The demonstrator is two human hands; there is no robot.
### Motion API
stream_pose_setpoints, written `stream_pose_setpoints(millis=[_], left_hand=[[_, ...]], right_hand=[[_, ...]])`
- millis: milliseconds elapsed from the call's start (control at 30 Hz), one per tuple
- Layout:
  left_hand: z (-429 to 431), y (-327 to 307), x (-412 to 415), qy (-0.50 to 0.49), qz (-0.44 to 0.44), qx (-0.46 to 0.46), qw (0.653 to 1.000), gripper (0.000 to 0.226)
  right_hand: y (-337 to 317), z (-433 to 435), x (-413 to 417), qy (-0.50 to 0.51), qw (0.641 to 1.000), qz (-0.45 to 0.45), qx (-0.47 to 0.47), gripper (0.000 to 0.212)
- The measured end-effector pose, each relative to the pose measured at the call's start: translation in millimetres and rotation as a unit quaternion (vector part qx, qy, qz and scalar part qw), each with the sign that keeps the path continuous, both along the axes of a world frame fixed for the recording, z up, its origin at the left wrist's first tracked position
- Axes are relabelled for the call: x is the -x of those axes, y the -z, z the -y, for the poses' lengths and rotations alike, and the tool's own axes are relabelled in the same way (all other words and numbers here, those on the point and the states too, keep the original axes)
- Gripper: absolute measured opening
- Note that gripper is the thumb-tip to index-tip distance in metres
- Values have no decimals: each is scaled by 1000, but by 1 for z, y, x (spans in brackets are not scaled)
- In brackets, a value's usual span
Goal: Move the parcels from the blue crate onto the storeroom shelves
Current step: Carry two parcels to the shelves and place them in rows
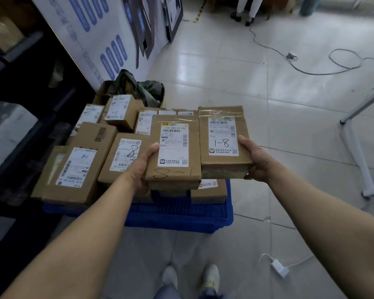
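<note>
Dark storeroom shelving (30, 87) hard along left of blue plastic crate (181, 214). Crate heaped with brown cardboard parcels (73, 169), packed close. Left hand (140, 169) grips flat labelled box (173, 147), right hand (257, 160) grips taller taped box (222, 139), boxes touching, over crate's right front. Pale tiled floor (279, 117) open to right; on it white metal stand leg (354, 152), grey looped cable (343, 49), white power adapter (280, 267).

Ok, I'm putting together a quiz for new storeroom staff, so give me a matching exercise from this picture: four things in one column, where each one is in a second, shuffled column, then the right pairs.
Things
1. parcel with T061 on its label
2. parcel with B081 on its label
3. white charger
4. blue crate

Places
A. on the floor, beside the person's right shoe
B. held by the left hand
C. under the stacked parcels
D. held by the right hand

Pairs: 1-D, 2-B, 3-A, 4-C
</note>
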State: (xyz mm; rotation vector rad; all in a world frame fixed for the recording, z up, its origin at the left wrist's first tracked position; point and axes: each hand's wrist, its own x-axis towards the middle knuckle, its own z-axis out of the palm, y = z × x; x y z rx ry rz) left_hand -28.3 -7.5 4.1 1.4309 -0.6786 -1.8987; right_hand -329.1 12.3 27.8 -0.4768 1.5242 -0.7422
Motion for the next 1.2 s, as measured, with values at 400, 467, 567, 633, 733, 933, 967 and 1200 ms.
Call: stream_pose_setpoints(millis=[400, 467, 567, 633, 733, 933, 967, 1200], left_hand=[[8, -154, -95, -14, 15, 155, 988, 36], [0, -172, -115, -43, 25, 167, 985, 40], [-18, -195, -145, -91, 29, 199, 975, 36], [-35, -212, -161, -130, 34, 210, 968, 33], [-64, -237, -183, -191, 46, 235, 952, 34], [-132, -280, -215, -323, 104, 262, 904, 38], [-145, -286, -219, -346, 111, 266, 893, 38], [-256, -336, -223, -480, 182, 301, 804, 31]], right_hand=[[-122, 10, -80, -54, 990, 67, 109, 31], [-133, 16, -100, -80, 985, 88, 122, 32], [-146, 31, -135, -111, 979, 102, 136, 33], [-154, 42, -162, -142, 973, 113, 145, 34], [-170, 58, -201, -204, 957, 125, 162, 39], [-211, 73, -277, -331, 912, 160, 182, 42], [-217, 72, -288, -352, 902, 166, 185, 36], [-258, 31, -371, -471, 833, 198, 214, 42]])
